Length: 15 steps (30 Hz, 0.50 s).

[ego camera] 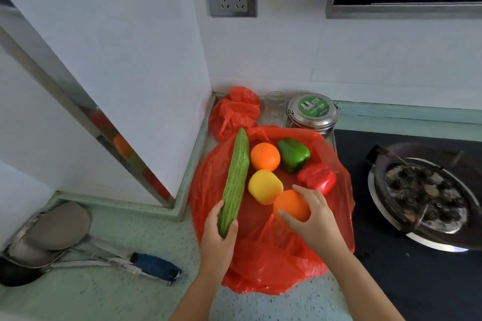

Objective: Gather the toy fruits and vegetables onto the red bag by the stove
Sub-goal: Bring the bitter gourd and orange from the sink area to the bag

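A red plastic bag [260, 250] lies flat on the counter left of the stove. On it rest an orange [265, 156], a green pepper [293, 155], a red pepper [317, 178] and a yellow fruit [264, 186]. My left hand [219, 232] grips the near end of a long green bitter gourd [234, 180], which points away over the bag's left edge. My right hand [310, 216] holds a second orange [290, 204] just over the bag, touching the yellow fruit.
A crumpled second red bag [234, 112], a clear glass [273, 107] and a steel tin with a green lid [311, 112] stand at the back. The stove's burner [425, 198] is to the right. Steel ladles with a blue handle [154, 266] lie at the left.
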### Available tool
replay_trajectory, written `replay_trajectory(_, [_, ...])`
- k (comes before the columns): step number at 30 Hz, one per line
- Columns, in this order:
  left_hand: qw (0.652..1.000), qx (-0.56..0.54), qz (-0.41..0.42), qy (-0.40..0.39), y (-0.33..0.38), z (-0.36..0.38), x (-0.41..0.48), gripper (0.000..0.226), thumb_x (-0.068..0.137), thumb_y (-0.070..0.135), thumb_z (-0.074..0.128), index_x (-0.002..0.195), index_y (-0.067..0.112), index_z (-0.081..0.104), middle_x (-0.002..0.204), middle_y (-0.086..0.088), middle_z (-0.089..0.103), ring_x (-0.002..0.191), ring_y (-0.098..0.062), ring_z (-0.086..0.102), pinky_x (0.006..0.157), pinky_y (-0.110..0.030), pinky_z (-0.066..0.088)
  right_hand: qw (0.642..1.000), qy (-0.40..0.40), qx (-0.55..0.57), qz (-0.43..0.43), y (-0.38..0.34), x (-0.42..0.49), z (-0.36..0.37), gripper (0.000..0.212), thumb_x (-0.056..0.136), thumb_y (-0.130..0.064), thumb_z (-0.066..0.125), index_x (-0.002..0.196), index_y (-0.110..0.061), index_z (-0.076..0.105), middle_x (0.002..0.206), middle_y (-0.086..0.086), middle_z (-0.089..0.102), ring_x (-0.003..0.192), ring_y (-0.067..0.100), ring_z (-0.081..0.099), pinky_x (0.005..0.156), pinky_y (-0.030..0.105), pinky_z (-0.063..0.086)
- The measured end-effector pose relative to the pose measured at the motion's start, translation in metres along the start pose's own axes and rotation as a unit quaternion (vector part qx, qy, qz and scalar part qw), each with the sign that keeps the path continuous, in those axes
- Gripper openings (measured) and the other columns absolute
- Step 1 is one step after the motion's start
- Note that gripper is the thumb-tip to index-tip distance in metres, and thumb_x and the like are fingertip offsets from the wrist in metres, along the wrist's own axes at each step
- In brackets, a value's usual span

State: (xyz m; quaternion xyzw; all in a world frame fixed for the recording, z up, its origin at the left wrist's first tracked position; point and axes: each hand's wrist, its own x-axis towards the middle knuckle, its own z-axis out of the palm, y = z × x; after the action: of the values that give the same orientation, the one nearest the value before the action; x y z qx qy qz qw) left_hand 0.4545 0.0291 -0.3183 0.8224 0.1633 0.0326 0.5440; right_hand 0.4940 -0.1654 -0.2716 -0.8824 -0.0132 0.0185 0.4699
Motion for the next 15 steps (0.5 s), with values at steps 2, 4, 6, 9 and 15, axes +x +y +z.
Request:
replay_trajectory(2, [1.0,0.017,-0.002,-0.006,-0.003,0.002,0.005,0.051,0.089,0.022,0.058,0.131,0.038,0.034,0.133,0.011,0.043,0.123,-0.007,0.04,0.105,-0.035,0.035,1.0,-0.001,-0.008,-0.001,0.005,0.003,0.001,0.064,0.074,-0.034,0.073,0.13,-0.023,0.044,0.118,-0.01,0.037,0.103,0.005,0.039,0.081,0.015,0.032])
replay_trajectory(4, [0.999,0.03,-0.012,-0.016,-0.006,0.005,0.007,0.056,0.088,0.019,0.06,0.135,0.032,0.033,0.134,0.009,0.042,0.123,-0.007,0.039,0.106,-0.033,0.034,1.0,0.0,-0.02,-0.007,0.008,0.006,0.002,0.064,0.074,-0.034,0.073,0.13,-0.023,0.044,0.119,-0.011,0.036,0.106,0.005,0.038,0.084,0.019,0.032])
replay_trajectory(6, [0.999,0.047,-0.014,-0.021,-0.008,0.007,0.009,0.059,0.087,0.019,0.061,0.138,0.028,0.033,0.133,0.01,0.041,0.121,-0.004,0.038,0.103,-0.026,0.032,0.999,0.002,-0.028,-0.015,0.012,0.008,0.004,0.065,0.074,-0.034,0.073,0.131,-0.022,0.044,0.121,-0.01,0.037,0.11,0.007,0.038,0.087,0.02,0.032])
replay_trajectory(9, [0.997,0.073,-0.004,-0.021,-0.009,0.009,0.011,0.062,0.084,0.02,0.064,0.138,0.026,0.033,0.128,0.014,0.04,0.117,-0.001,0.036,0.1,-0.022,0.03,0.999,0.001,-0.046,-0.023,0.017,0.011,0.006,0.066,0.074,-0.035,0.073,0.132,-0.021,0.043,0.127,-0.005,0.039,0.118,0.011,0.038,0.092,0.021,0.031])
replay_trajectory(15, [0.994,0.105,0.005,-0.01,-0.015,0.012,0.016,0.067,0.078,0.023,0.071,0.136,0.025,0.036,0.123,0.017,0.04,0.116,-0.002,0.036,0.096,-0.021,0.03,0.996,-0.005,-0.084,-0.028,0.024,0.017,0.013,0.067,0.074,-0.035,0.072,0.133,-0.021,0.042,0.131,-0.001,0.038,0.123,0.015,0.035,0.092,0.021,0.029])
